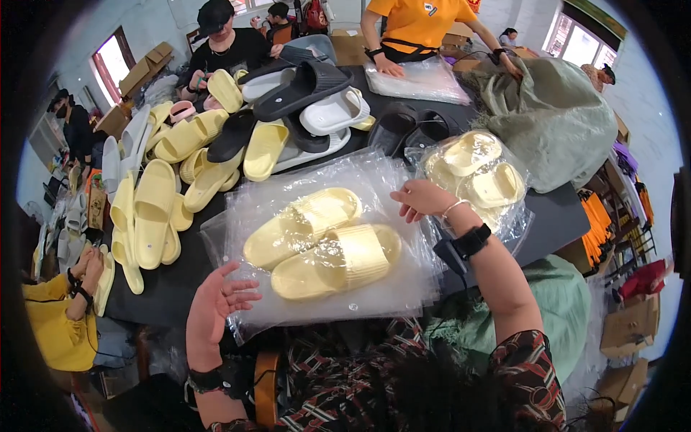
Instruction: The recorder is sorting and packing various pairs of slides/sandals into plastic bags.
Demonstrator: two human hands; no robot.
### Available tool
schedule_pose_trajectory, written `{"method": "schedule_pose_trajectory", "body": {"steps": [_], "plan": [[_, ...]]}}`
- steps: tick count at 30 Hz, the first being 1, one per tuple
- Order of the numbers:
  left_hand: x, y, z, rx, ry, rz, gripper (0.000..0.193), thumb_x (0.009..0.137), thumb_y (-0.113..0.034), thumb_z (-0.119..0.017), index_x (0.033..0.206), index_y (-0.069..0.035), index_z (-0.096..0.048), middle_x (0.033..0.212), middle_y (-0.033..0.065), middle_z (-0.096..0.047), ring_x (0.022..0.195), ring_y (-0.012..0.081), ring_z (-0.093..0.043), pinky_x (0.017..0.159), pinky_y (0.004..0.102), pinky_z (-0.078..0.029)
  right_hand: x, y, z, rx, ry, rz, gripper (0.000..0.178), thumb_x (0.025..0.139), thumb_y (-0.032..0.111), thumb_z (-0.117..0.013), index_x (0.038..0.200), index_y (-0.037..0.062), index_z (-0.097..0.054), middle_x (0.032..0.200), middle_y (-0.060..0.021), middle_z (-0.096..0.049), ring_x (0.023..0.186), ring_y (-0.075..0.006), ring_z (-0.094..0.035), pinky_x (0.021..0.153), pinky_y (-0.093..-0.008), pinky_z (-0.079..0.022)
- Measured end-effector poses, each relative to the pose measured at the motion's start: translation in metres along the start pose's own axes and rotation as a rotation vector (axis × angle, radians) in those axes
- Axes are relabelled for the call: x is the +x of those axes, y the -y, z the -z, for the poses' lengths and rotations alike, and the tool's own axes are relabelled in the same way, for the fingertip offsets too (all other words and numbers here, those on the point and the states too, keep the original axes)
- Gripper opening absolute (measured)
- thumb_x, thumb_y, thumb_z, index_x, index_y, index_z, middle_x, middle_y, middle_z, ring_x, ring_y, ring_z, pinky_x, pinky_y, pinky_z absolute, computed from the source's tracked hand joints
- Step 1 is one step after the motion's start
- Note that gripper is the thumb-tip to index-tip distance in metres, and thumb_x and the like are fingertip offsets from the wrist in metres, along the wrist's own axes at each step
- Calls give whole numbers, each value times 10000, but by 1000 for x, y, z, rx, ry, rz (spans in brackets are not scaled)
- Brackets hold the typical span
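A pair of pale yellow slippers (324, 277) lies in front of me, seemingly inside a clear plastic bag, as glossy film shows over parts of them. Under it is a stack of clear plastic bags (252, 209). My left hand (219, 299) hovers by the near left edge of the stack, fingers spread and holding nothing. Over the far right corner is my right hand (425, 199), its fingers loosely bent and apart with nothing visible in them. Just beyond it, more yellow slippers (497, 183) lie in clear bags.
Loose yellow, black and white slippers (155, 209) are heaped across the left and far side of the dark table (558, 223). A grey-green sack (547, 115) sits at the far right. Across the table, a person in orange rests a hand on more clear bags (417, 79); other people work leftward.
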State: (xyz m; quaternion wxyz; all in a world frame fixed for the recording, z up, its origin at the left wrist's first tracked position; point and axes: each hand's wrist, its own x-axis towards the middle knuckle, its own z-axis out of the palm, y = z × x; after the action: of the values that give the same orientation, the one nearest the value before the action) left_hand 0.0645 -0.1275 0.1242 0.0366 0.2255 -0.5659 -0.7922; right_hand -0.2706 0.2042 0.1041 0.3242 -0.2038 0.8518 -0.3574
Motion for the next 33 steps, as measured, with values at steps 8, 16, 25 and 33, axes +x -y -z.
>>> {"method": "schedule_pose_trajectory", "body": {"steps": [8, 16, 25, 33], "plan": [[-10, 9, -10, 289, -1, -13, 224, 984, -147, -573, 1095, 34, -644, 928, 160, -735, 820, 209, -721, 713, 286, -529, -29, -28, -25, 74, 121, 118, 285, 948, 184, -632, 1092, -54, -576, 842, -136, -694, 713, -179, -705, 609, -275, -567], [-5, 11, 17, 296, 78, -15, 265, 1003, -173, -564, 1123, 50, -643, 950, 181, -731, 848, 242, -724, 749, 311, -542, -54, -18, -29, -66, 43, 217, 471, 864, 123, -702, 1261, -4, -482, 927, -111, -683, 850, -204, -683, 766, -308, -554], [57, 4, 22, 514, 228, -166, 311, 980, -93, -549, 1267, 16, -601, 1203, 173, -665, 1054, 327, -663, 887, 438, -533, -49, 7, -28, -657, 137, 499, 1383, 541, 295, -935, 1577, 93, -41, 1638, -167, -104, 1512, -362, -85, 1217, -463, -167], [91, -20, -36, 1539, 594, -945, 561, 870, -290, -684, 1376, -89, -547, 1418, 175, -521, 1292, 339, -506, 1085, 454, -381, -34, -28, -44, -730, 173, 419, 1531, 434, 459, -927, 1571, 60, 18, 1634, -207, -108, 1516, -398, 8, 1220, -503, -60]]}}
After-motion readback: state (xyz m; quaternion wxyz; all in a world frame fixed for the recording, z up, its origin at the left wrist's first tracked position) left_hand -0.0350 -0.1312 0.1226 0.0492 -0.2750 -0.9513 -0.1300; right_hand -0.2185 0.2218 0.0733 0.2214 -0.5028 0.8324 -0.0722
